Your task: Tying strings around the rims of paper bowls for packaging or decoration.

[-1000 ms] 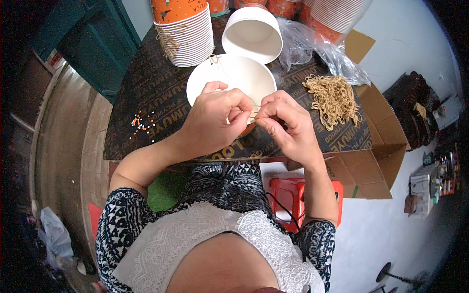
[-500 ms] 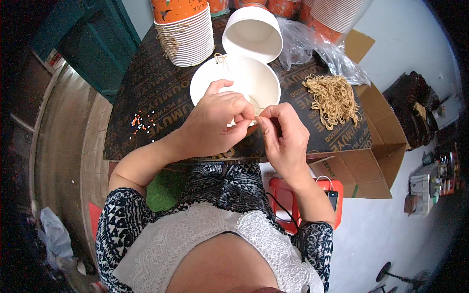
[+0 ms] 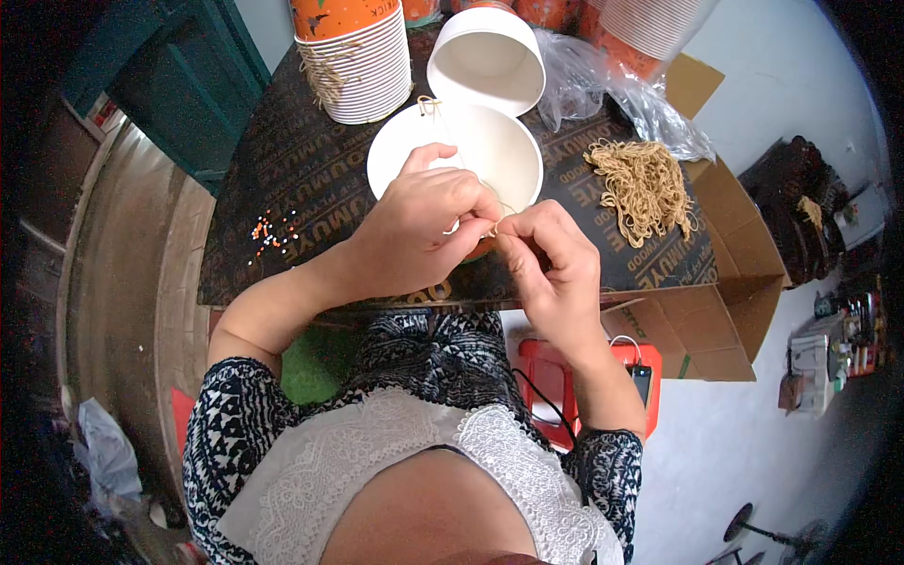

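Observation:
My left hand (image 3: 426,226) grips the near rim of a white paper cup (image 3: 471,151) that rests on the dark board (image 3: 301,188). My right hand (image 3: 551,264) pinches a thin tan string (image 3: 497,218) at that rim, fingertips touching the left hand's. Another bit of tan string (image 3: 428,104) is tied at the cup's far rim. A second white cup (image 3: 485,58) lies on its side just behind it.
A stack of orange-and-white cups (image 3: 353,52) stands at the back left, more stacks in clear plastic (image 3: 621,85) at the back right. A pile of tan strings (image 3: 645,188) lies right of the cup. Small coloured beads (image 3: 271,234) are scattered left. An open cardboard box (image 3: 725,311) sits right.
The held cup has shifted slightly right and nearer with both hands. My right hand has drawn in closer to the rim and now pinches the string there.

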Demonstrator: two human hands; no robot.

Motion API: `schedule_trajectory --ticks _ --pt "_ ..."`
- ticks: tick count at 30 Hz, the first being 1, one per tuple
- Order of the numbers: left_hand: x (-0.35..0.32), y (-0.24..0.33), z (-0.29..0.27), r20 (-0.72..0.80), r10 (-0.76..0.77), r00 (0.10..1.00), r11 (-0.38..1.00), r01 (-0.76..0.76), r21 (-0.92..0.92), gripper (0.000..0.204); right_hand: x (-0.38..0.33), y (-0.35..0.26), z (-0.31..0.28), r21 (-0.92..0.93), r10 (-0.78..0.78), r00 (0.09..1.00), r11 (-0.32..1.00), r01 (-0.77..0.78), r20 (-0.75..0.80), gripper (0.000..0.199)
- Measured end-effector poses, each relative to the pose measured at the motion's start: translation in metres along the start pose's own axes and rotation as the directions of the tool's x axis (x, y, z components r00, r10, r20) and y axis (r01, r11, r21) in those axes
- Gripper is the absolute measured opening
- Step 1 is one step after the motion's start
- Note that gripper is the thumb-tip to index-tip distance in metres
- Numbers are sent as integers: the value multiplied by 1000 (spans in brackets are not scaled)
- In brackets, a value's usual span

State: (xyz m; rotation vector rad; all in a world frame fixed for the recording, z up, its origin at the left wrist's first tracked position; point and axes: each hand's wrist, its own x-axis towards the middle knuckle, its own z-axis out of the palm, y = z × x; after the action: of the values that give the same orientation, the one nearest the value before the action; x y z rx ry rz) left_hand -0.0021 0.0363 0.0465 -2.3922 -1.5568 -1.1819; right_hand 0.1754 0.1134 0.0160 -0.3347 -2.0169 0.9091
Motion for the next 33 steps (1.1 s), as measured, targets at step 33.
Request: schedule_trajectory --ticks 33 --pt "-12 -31 -29 -491 -398 775 858 504 100 17 -8 13 -19 -230 -180 978 961 152 -108 24"
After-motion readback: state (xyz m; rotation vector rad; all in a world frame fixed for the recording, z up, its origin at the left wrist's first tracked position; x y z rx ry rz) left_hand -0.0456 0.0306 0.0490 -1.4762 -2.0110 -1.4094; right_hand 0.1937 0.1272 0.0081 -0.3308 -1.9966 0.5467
